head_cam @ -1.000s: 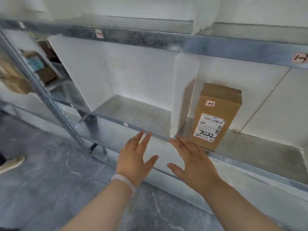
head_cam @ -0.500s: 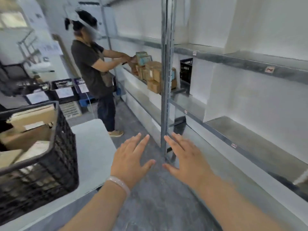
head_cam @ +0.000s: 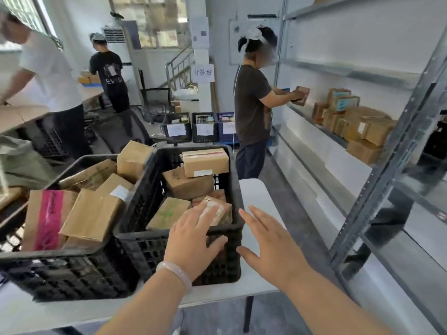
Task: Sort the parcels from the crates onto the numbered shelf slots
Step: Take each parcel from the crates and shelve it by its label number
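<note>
Two black plastic crates stand on a white table (head_cam: 256, 194). The right crate (head_cam: 179, 240) holds several brown cardboard parcels, among them a box with a white label (head_cam: 205, 162) on top. The left crate (head_cam: 60, 267) is also full of parcels, one with pink tape (head_cam: 48, 218). My left hand (head_cam: 193, 238), with a pale bracelet on the wrist, hovers open over the right crate's near rim. My right hand (head_cam: 271, 245) is open just right of that crate, above the table. Neither hand holds anything. The metal shelf rack (head_cam: 387, 165) stands on the right.
A person in a dark shirt (head_cam: 254, 105) stands ahead at the shelf, holding a box among stacked parcels (head_cam: 358, 126). Two more people work at the left and back. Labelled crates (head_cam: 203, 128) sit on the floor beyond. A narrow aisle runs between table and rack.
My view has swung left from the shelf slot with the parcel marked 7022 to the crates on the table. Both hands stayed open and now hover at the right crate.
</note>
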The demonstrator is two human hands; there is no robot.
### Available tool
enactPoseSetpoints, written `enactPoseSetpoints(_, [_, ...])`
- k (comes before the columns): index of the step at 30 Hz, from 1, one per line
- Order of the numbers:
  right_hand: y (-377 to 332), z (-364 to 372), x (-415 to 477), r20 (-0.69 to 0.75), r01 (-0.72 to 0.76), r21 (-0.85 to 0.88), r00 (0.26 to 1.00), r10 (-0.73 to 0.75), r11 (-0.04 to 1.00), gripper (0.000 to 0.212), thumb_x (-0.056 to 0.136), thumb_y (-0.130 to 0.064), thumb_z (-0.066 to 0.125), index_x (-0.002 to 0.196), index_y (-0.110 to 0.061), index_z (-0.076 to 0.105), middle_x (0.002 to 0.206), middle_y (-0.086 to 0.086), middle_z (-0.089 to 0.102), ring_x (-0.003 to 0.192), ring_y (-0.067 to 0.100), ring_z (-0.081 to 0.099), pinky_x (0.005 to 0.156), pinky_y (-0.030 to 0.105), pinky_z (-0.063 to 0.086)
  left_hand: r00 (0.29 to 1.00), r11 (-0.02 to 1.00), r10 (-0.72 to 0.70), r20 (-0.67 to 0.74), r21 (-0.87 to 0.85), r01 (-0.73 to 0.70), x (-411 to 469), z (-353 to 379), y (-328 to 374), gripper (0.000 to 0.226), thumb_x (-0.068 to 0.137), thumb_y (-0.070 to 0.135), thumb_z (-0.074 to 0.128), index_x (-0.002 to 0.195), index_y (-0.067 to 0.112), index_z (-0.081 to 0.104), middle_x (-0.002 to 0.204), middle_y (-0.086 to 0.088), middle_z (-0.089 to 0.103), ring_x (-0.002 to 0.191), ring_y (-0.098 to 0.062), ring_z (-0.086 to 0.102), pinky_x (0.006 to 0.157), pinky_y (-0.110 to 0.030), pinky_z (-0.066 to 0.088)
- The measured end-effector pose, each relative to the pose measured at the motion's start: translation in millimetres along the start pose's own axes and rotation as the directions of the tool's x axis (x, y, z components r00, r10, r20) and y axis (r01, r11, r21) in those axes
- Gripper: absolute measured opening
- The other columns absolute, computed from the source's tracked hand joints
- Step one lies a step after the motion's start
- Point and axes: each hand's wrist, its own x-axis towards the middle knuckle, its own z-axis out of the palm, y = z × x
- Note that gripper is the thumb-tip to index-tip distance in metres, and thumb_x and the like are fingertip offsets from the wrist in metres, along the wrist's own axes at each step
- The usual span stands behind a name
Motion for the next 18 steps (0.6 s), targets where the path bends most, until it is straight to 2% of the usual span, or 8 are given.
enactPoseSetpoints(5, [-12,24,62,0.013,0.001,0.026,1.0,-0.001,1.0,0.076,0.088,-0.058,0.053,0.149,-0.044,0.009,0.159,-0.013,0.014,0.145,0.009,0.013,0.112,0.023,0.011,0.993,0.993,-0.113,0.03,-0.019,0.114,25,11,-51,0.074,0.088,0.061,0.056,0.152,0.041,0.025,0.159,0.007,0.027,0.147,-0.016,0.023,0.118,-0.041,0.027])
enactPoseSetpoints(10, [2,43,134,0.026,-0.007,0.048,1.0,0.006,0.999,0.076,0.088,-0.058,0.055,0.149,-0.045,0.011,0.159,-0.015,0.015,0.146,0.011,0.016,0.114,0.028,0.016,0.985,0.985,-0.17,-0.007,0.011,0.17,84,27,-88,0.074,0.087,0.068,0.048,0.152,0.042,0.022,0.159,0.009,0.025,0.146,-0.015,0.019,0.117,-0.037,0.022])
enactPoseSetpoints(12, [13,47,165,0.047,-0.02,0.061,0.999,0.017,0.998,0.075,0.089,-0.059,0.053,0.15,-0.043,0.013,0.159,-0.014,0.015,0.146,0.011,0.016,0.116,0.032,0.019,0.976,0.976,-0.216,-0.021,-0.003,0.215,111,34,-100,0.074,0.086,0.067,0.051,0.15,0.044,0.022,0.158,0.012,0.025,0.145,-0.014,0.018,0.117,-0.036,0.022])
enactPoseSetpoints(15, [29,55,210,0.088,-0.079,0.142,0.994,0.067,0.987,0.074,0.089,-0.055,0.056,0.15,-0.041,0.016,0.159,-0.013,0.018,0.145,0.012,0.018,0.115,0.034,0.024,0.965,0.965,-0.262,-0.009,-0.026,0.262,147,46,-116,0.073,0.086,0.062,0.056,0.15,0.045,0.024,0.158,0.013,0.026,0.145,-0.014,0.018,0.115,-0.032,0.017])
enactPoseSetpoints(18, [41,71,251,0.152,-0.176,0.299,0.979,0.135,0.938,0.071,0.089,-0.049,0.06,0.148,-0.04,0.023,0.152,-0.014,0.03,0.138,0.009,0.03,0.11,0.032,0.031,0.962,0.962,-0.271,0.029,-0.028,0.272,182,55,-132,0.071,0.088,0.057,0.058,0.15,0.043,0.026,0.158,0.01,0.026,0.145,-0.015,0.019,0.116,-0.034,0.019])
